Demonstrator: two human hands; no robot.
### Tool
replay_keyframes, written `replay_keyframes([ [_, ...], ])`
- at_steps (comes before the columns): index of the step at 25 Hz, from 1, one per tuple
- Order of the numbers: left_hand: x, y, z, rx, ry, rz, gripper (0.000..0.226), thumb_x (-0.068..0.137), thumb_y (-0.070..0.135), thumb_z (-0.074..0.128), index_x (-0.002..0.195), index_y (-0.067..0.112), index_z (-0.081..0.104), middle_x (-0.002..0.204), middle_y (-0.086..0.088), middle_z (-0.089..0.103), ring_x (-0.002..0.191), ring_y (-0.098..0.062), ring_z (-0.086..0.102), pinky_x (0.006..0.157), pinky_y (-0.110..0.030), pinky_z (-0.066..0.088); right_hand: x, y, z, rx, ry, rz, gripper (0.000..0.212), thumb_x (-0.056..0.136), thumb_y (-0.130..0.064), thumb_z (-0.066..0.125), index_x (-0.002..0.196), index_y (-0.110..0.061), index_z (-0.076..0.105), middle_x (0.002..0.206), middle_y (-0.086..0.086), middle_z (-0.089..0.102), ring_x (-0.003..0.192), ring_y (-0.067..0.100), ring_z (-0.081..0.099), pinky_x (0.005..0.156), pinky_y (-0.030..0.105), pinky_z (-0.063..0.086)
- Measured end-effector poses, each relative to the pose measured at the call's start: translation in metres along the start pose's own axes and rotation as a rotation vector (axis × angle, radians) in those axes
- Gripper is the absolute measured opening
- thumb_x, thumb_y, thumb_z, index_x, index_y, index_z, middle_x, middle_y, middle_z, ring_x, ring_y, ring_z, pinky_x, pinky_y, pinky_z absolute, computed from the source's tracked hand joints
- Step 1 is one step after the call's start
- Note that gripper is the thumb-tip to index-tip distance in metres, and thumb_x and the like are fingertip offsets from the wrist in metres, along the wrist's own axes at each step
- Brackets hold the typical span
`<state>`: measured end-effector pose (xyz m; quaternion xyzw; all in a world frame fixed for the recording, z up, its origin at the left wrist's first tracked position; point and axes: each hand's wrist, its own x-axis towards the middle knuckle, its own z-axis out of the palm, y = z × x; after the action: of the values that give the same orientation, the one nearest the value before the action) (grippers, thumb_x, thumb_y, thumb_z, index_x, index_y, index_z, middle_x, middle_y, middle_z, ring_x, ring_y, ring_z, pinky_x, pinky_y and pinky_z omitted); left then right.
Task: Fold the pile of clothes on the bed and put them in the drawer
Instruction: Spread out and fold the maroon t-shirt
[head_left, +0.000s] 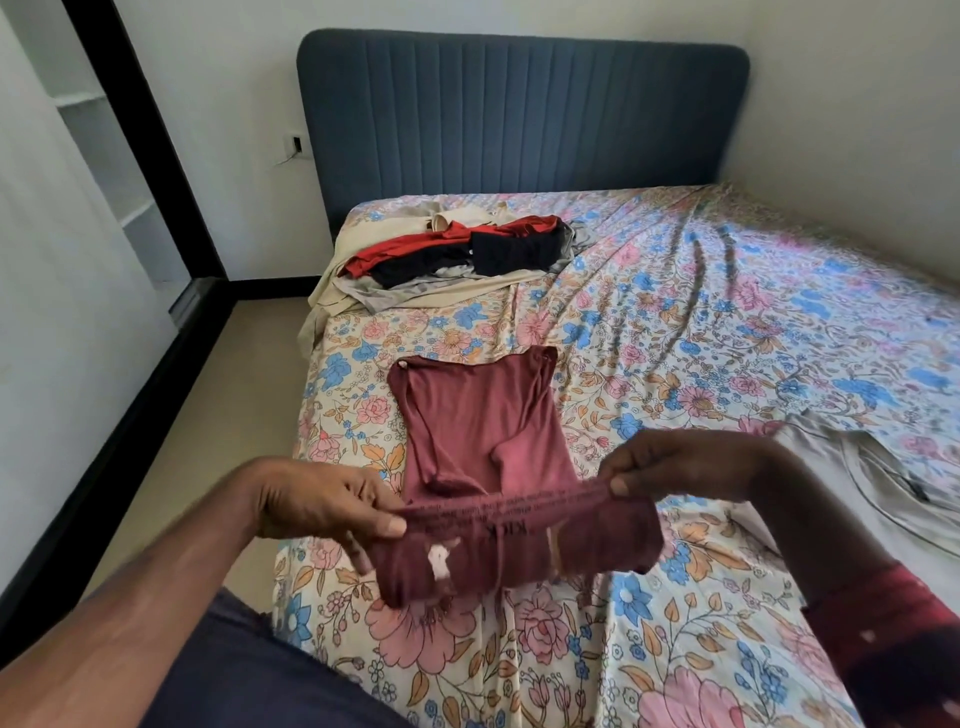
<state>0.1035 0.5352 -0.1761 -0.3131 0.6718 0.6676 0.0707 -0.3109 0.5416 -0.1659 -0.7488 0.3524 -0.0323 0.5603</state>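
Maroon cloth is the work in hand: a garment lies lengthwise on the bed, its far end flat in the middle of the frame and its near end lifted off the sheet. The left hand pinches one end of the printed waistband between thumb and fingers, and the right hand pinches the other end the same way, so the band is stretched taut between them, just below centre. Below the band the near cloth hangs in a loose bunch, with a white label showing

By my reading this is the folding step for this one piece, about midway: the near end is raised, ready to be carried over the far end. The next move calls for both hands to travel away together, keeping the band level, and lay it squarely on the flat part

The pile waits unfolded at the upper left of the bed, near the headboard, well apart from the hands. A pale shirt lies at the right edge. No drawer is in view
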Motion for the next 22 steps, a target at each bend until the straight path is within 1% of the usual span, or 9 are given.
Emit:
replay_keyframes([
  [2, 0.006, -0.002, -0.024, -0.033, 0.154, -0.002, 0.027, 0.101, 0.027, 0.062, 0.117, 0.009, 0.075, 0.104, -0.013, 0.072, 0.095, -0.023, 0.063, 0.092, -0.045, 0.051, 0.017, 0.006, -0.016, 0.025, 0.151, 0.007, 0.023, 0.105, -0.026, 0.056, 0.101, -0.011, 0.073, 0.095, 0.007, 0.071, 0.091, 0.025, 0.066, 0.088, 0.043, 0.055],
  [5, 0.025, -0.003, -0.067, -0.11, 0.433, -0.021, 0.027, 0.1, 0.022, 0.062, 0.121, 0.01, 0.072, 0.104, -0.014, 0.07, 0.091, -0.023, 0.064, 0.078, -0.036, 0.055, 0.057, 0.02, -0.044, 0.063, 0.389, 0.034, 0.02, 0.106, -0.022, 0.055, 0.101, -0.016, 0.073, 0.094, 0.012, 0.068, 0.088, 0.023, 0.063, 0.078, 0.043, 0.053],
  [7, 0.044, -0.002, -0.096, -0.155, 0.629, -0.005, 0.02, 0.099, 0.015, 0.062, 0.115, 0.008, 0.073, 0.096, -0.012, 0.07, 0.086, -0.022, 0.064, 0.07, -0.034, 0.055, 0.086, 0.029, -0.066, 0.05, 0.567, 0.041, 0.018, 0.106, -0.019, 0.055, 0.101, -0.017, 0.073, 0.094, 0.016, 0.069, 0.088, 0.025, 0.064, 0.076, 0.045, 0.053],
  [9, 0.068, 0.0, -0.128, -0.159, 0.82, 0.014, 0.013, 0.099, 0.01, 0.063, 0.107, 0.009, 0.072, 0.087, -0.008, 0.071, 0.079, -0.02, 0.064, 0.064, -0.033, 0.053, 0.114, 0.035, -0.094, -0.01, 0.73, 0.051, 0.018, 0.105, -0.016, 0.056, 0.101, -0.02, 0.073, 0.098, 0.012, 0.073, 0.092, 0.026, 0.068, 0.081, 0.045, 0.057],
  [11, 0.098, 0.002, -0.159, -0.116, 0.999, 0.01, 0.008, 0.099, 0.009, 0.064, 0.1, 0.007, 0.071, 0.081, -0.006, 0.068, 0.072, -0.017, 0.06, 0.057, -0.025, 0.048, 0.143, 0.041, -0.124, -0.127, 0.827, 0.085, 0.018, 0.103, -0.013, 0.057, 0.101, -0.019, 0.073, 0.1, 0.007, 0.074, 0.098, 0.027, 0.069, 0.089, 0.046, 0.057],
  [13, 0.126, 0.002, -0.187, -0.081, 1.148, 0.005, 0.011, 0.098, 0.008, 0.065, 0.088, 0.01, 0.07, 0.074, -0.004, 0.064, 0.067, -0.016, 0.055, 0.051, -0.019, 0.041, 0.17, 0.044, -0.149, -0.23, 0.883, 0.152, 0.017, 0.102, -0.012, 0.055, 0.105, -0.018, 0.072, 0.105, 0.005, 0.071, 0.102, 0.026, 0.067, 0.09, 0.04, 0.054],
  [16, 0.158, -0.008, -0.217, 0.014, 1.282, -0.049, 0.007, 0.094, 0.01, 0.07, 0.087, 0.011, 0.073, 0.082, -0.005, 0.069, 0.078, -0.02, 0.06, 0.064, -0.024, 0.042, 0.207, 0.057, -0.171, -0.285, 0.91, 0.283, 0.02, 0.102, -0.014, 0.054, 0.112, -0.013, 0.072, 0.113, 0.008, 0.068, 0.107, 0.026, 0.063, 0.093, 0.037, 0.052],
  [19, 0.18, -0.026, -0.228, 0.23, 1.351, -0.229, 0.004, 0.09, 0.019, 0.077, 0.092, 0.017, 0.075, 0.101, -0.005, 0.072, 0.092, -0.022, 0.063, 0.079, -0.032, 0.048, 0.234, 0.082, -0.169, -0.429, 0.929, 0.399, 0.021, 0.098, -0.017, 0.06, 0.114, -0.008, 0.071, 0.119, 0.016, 0.068, 0.113, 0.034, 0.062, 0.093, 0.039, 0.051],
  [22, 0.191, -0.043, -0.228, 0.342, 1.434, -0.435, 0.028, 0.088, 0.04, 0.076, 0.099, 0.018, 0.065, 0.112, -0.009, 0.064, 0.107, -0.032, 0.059, 0.085, -0.046, 0.052, 0.244, 0.103, -0.157, -0.455, 1.051, 0.529, 0.034, 0.097, -0.031, 0.066, 0.119, -0.005, 0.062, 0.127, 0.02, 0.056, 0.119, 0.039, 0.054, 0.096, 0.045, 0.049],
])
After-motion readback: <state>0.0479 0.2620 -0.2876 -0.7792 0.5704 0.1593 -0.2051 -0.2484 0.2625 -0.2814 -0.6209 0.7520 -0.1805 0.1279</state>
